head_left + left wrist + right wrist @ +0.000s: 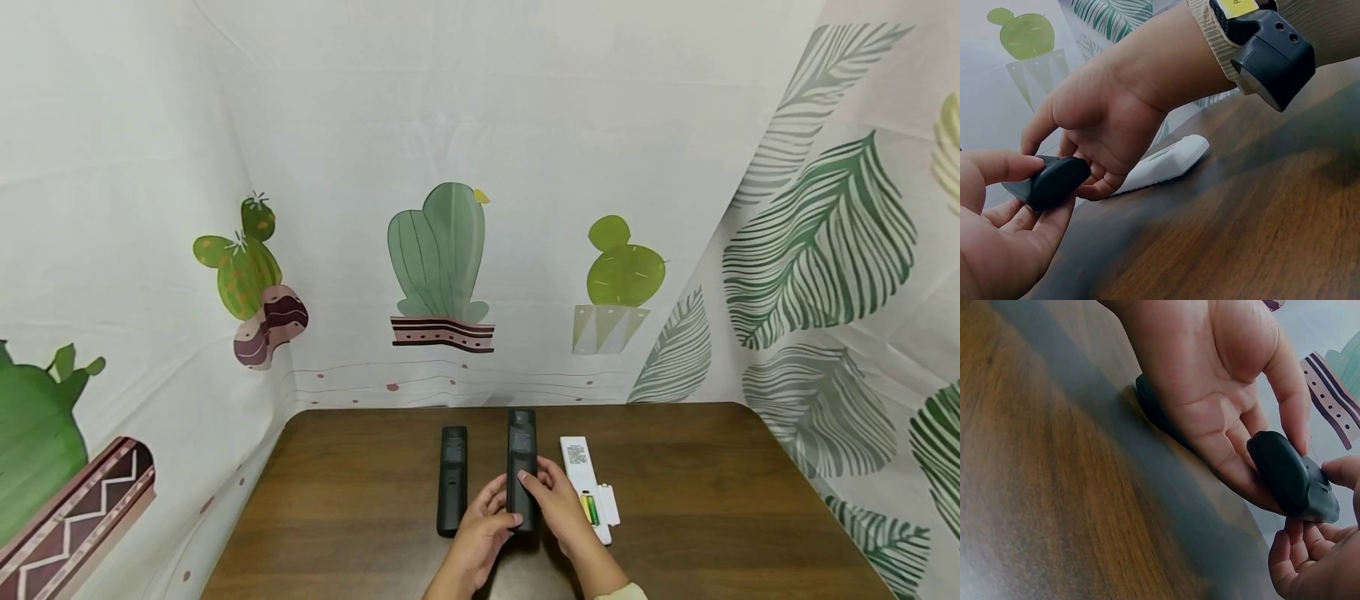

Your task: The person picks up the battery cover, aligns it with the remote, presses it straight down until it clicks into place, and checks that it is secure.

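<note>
Left hand [480, 540] and right hand [561, 504] both gripped a black remote [522, 446], thumbs on its upper face, holding it just above the wooden desk [337, 517]; a second black remote [452, 482] lay on the desk to the left, and a white remote [576, 460], its battery bay [590, 508] uncovered, lay to the right, near the right hand
</note>
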The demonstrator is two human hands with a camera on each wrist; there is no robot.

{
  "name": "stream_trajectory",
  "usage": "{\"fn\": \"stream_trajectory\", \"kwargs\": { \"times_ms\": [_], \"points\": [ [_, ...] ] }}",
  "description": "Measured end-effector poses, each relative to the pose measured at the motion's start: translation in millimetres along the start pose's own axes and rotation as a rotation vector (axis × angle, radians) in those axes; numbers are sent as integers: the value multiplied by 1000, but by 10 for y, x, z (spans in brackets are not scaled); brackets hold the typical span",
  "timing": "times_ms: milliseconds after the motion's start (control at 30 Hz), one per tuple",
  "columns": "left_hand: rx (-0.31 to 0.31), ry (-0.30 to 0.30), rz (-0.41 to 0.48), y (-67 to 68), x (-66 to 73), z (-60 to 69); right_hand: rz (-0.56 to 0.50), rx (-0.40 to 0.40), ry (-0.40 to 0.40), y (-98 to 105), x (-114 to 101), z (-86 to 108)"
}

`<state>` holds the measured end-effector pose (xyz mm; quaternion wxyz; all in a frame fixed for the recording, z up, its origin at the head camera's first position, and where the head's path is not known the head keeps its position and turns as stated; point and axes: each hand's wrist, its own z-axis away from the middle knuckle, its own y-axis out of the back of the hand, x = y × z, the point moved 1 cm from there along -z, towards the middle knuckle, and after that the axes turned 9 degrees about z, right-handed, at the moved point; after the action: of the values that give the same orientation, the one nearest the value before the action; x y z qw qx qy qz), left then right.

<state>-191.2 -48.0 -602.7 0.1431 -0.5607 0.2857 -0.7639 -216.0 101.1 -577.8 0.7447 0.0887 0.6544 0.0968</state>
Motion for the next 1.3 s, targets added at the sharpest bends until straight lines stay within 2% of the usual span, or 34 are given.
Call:
{"fn": "stream_trajectory", "kwargs": {
  "times_ms": [700,1300],
  "points": [
    [-13,-8,-8,3,-24,16,-17,1,-7,-12,-12,13],
    [0,-4,-29,-1,-43,19,-34,-3,-15,6,19,0]
  ]
}}
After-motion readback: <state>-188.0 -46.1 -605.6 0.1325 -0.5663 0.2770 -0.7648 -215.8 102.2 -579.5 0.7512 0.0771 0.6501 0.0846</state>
